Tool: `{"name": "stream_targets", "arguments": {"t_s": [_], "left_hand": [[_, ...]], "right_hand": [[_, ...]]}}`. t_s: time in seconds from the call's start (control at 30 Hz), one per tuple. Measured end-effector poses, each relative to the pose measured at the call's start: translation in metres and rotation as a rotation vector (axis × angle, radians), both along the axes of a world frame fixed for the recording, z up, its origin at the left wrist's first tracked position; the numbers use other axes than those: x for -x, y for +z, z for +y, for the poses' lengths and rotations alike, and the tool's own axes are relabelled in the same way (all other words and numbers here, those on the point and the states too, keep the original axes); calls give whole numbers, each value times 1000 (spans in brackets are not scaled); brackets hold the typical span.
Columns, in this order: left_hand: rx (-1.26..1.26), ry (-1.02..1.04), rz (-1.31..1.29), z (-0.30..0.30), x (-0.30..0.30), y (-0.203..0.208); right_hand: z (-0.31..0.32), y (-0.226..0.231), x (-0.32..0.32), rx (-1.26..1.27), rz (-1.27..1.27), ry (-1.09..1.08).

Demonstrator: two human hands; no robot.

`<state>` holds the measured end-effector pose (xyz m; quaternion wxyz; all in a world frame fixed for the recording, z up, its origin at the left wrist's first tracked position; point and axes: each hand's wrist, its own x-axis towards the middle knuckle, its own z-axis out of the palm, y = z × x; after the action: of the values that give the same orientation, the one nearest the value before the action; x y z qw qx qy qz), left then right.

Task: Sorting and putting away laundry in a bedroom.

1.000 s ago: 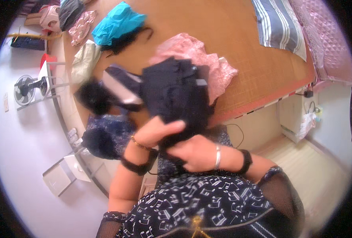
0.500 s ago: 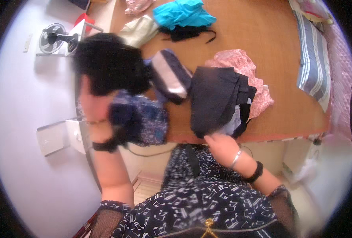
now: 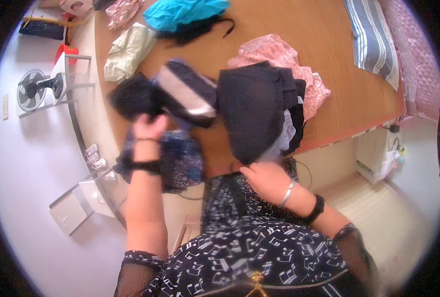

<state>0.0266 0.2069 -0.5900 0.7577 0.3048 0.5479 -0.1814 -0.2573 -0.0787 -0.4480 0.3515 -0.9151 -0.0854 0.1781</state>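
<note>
My left hand [image 3: 149, 127], blurred, is at the near edge of a bundled black garment [image 3: 133, 96]; its fingers look closed on the cloth. That bundle lies against a rolled dark garment with a pale stripe [image 3: 185, 94]. Below my left wrist is a dark blue patterned cloth [image 3: 185, 156] at the table edge. My right hand [image 3: 265, 180] has its fingers closed at the near corner of a folded dark grey garment [image 3: 252, 106], which lies over light and black cloth. Behind this stack spreads a pink patterned garment [image 3: 269, 52].
On the brown table [image 3: 349, 99], a cream cloth [image 3: 128, 52], a turquoise cloth [image 3: 185, 12] and a black strapped item [image 3: 192, 32] lie toward the back. A striped pillow [image 3: 371, 39] is at right. A fan [image 3: 34, 89] stands on a shelf at left.
My left hand has moved right and lowered the black garment from the table's left side to beside the striped roll. My right hand stays at the dark grey garment. The whole view has shifted.
</note>
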Motion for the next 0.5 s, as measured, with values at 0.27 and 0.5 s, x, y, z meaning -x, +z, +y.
{"name": "stream_targets", "arguments": {"t_s": [0.27,0.5], "left_hand": [[-122,-1079,-458,-154,114,84],[-841,-1799,-964,-229,164,28]], "right_hand": [[-109,-69,38,-150,38,-1107],[-195,-224,97,-1016,350,-1959]]}}
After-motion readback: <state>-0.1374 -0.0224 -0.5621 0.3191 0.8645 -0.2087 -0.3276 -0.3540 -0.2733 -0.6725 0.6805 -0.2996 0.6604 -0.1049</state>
